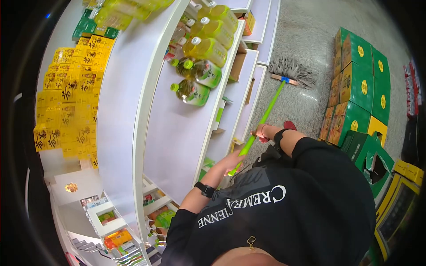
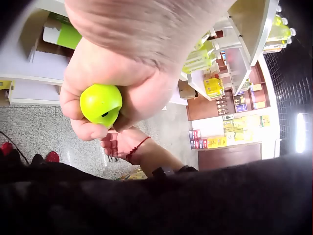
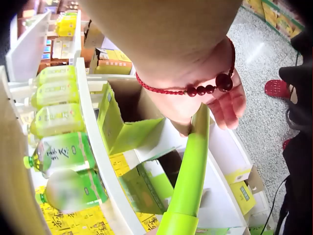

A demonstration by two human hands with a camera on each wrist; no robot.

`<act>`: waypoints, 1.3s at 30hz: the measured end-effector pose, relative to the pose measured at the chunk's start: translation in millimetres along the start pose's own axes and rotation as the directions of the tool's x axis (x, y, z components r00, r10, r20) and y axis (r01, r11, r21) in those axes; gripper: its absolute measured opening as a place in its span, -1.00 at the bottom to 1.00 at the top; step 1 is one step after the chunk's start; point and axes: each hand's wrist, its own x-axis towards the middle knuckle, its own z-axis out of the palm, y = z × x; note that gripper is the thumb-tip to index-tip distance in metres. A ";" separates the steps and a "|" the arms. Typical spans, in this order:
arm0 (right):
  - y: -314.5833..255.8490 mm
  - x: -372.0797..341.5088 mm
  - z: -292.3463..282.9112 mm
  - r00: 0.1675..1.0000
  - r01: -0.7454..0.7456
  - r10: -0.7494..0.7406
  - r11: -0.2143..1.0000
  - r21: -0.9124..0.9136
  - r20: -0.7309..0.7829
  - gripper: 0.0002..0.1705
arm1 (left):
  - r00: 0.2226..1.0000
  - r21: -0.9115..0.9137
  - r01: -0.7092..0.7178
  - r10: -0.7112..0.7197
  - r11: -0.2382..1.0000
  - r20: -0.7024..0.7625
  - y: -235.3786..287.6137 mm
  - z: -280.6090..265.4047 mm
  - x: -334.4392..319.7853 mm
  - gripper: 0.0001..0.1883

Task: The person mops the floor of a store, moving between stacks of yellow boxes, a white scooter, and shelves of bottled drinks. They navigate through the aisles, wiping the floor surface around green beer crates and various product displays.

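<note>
A mop with grey strands [image 1: 293, 71] rests on the floor, its green pole [image 1: 271, 104] slanting back toward the person. My left hand [image 1: 233, 162] grips the pole near its upper end; in the left wrist view its fingers curl round the green end cap [image 2: 100, 104]. Farther down, my right hand [image 1: 262, 132], with a red bracelet, touches the pole. In the right wrist view the pole [image 3: 188, 181] lies against the palm side of that hand [image 3: 195, 98], whose fingers extend loosely past it. The thumb is mostly hidden there.
White shelves [image 1: 177, 128] with bottles [image 1: 206, 48] and cartons stand at the left. Green boxes [image 1: 357, 84] are stacked at the right, with a torn green carton [image 1: 375, 166] nearer. A red shoe [image 1: 289, 125] shows on the speckled floor [image 1: 306, 106].
</note>
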 end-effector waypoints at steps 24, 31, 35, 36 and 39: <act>7.3 -42.3 -68.3 0.998 0.055 -0.060 0.973 0.223 0.018 -0.45 | 0.996 0.107 -0.042 0.033 0.993 0.086 63.3 3.8 36.8 -0.73; 44.9 -69.9 -214.8 0.951 0.242 -0.126 0.873 0.424 -0.283 -0.54 | 0.994 0.102 -0.016 0.005 0.995 0.108 233.9 42.5 112.3 -0.73; 62.6 -92.5 -268.2 0.920 0.334 -0.114 0.728 0.599 -0.375 -0.53 | 0.990 0.168 -0.125 0.110 0.978 0.093 298.7 63.7 171.8 -0.71; 65.7 -99.7 -276.6 0.914 0.371 -0.146 0.680 0.632 -0.379 -0.54 | 0.987 0.158 -0.134 0.118 0.978 0.107 310.7 69.9 181.3 -0.71; 74.8 -120.1 -293.4 0.906 0.400 -0.172 0.651 0.646 -0.387 -0.55 | 0.988 0.233 -0.152 0.138 0.961 0.074 342.9 83.7 208.6 -0.71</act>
